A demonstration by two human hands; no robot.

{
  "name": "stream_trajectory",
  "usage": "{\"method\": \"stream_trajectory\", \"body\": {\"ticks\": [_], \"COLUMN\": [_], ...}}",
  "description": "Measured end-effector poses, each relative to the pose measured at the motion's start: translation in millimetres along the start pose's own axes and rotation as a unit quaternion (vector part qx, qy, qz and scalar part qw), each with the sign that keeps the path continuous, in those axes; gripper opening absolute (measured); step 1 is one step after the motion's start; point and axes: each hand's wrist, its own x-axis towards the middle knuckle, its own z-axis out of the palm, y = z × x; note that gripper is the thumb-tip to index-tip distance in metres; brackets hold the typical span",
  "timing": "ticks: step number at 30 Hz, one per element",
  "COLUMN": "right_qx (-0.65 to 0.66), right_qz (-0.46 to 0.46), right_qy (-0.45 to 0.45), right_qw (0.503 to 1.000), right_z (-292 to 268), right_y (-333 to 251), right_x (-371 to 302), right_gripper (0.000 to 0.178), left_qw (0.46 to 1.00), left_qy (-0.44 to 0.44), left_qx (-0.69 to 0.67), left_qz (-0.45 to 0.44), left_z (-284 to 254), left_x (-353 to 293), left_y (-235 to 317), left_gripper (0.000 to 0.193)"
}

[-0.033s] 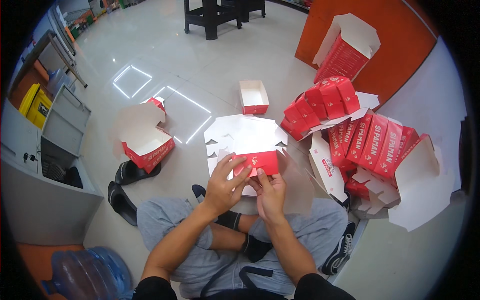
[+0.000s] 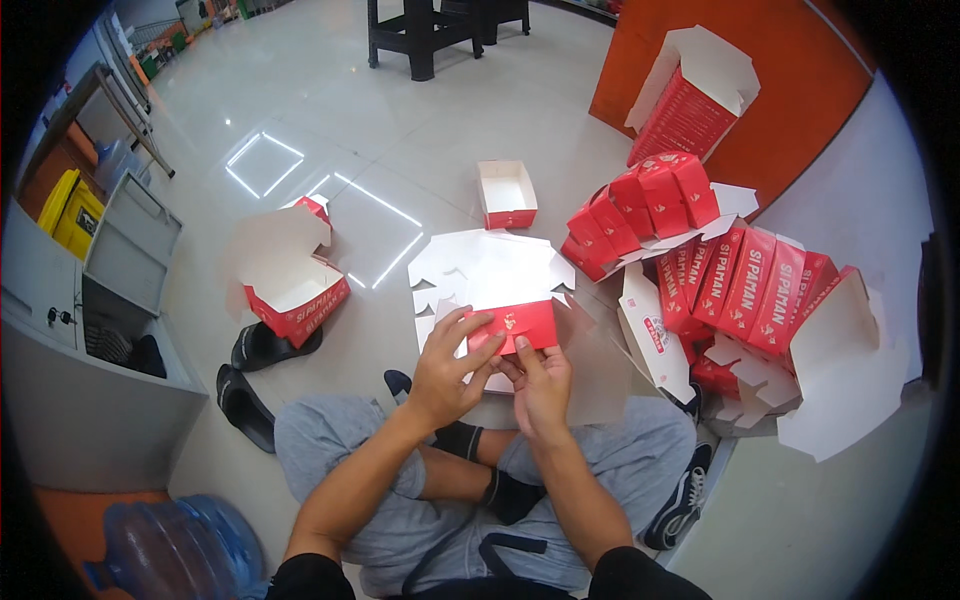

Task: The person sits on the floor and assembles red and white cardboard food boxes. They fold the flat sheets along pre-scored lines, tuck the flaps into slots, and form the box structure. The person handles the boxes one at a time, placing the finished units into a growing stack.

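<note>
My left hand [image 2: 447, 370] and my right hand [image 2: 543, 392] pinch the near edge of a partly folded cardboard box [image 2: 530, 318] in front of my crossed legs. Its red side panel faces me, with a small pale emblem on it. Fingers of both hands meet at the panel's lower edge, thumbs on the red face; some fingertips are hidden beneath it. Flat white cardboard blanks [image 2: 490, 262] with notched edges lie on the floor just beyond and under the box. A small open red and white tray box [image 2: 508, 190] stands farther ahead.
At right, folded red boxes [image 2: 745, 285] fill a large carton, its white flap [image 2: 840, 370] jutting toward me. Another open box [image 2: 300, 295] sits at left, beside black sandals [image 2: 247, 405]. A blue water jug [image 2: 180, 545] lies at lower left, near a grey cabinet [image 2: 110, 400]. Black stools [image 2: 425, 40] stand far ahead.
</note>
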Motion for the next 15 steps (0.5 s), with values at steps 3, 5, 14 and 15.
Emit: {"method": "stream_trajectory", "body": {"ticks": [3,5,14,15], "right_qx": [-0.004,-0.035,-0.299,-0.302], "right_qz": [0.058,0.099,-0.137,-0.146], "right_qy": [-0.008,-0.046,-0.007,-0.016], "right_qw": [0.998,0.993,0.944,0.942], "right_z": [-2,1,-17,-13], "right_y": [-3,-4,3,-1], "right_x": [2,2,11,9], "right_gripper": [0.023,0.025,0.065,0.067], "left_qw": [0.993,0.976,0.958,0.963], "left_qy": [-0.024,-0.037,-0.163,-0.160], "left_qx": [-0.088,-0.142,-0.146,-0.135], "left_qz": [-0.075,-0.163,-0.185,-0.172], "left_z": [-5,-5,4,5], "left_x": [7,7,-9,-10], "left_y": [0,-8,-17,-17], "left_gripper": [0.047,0.052,0.055,0.055]}}
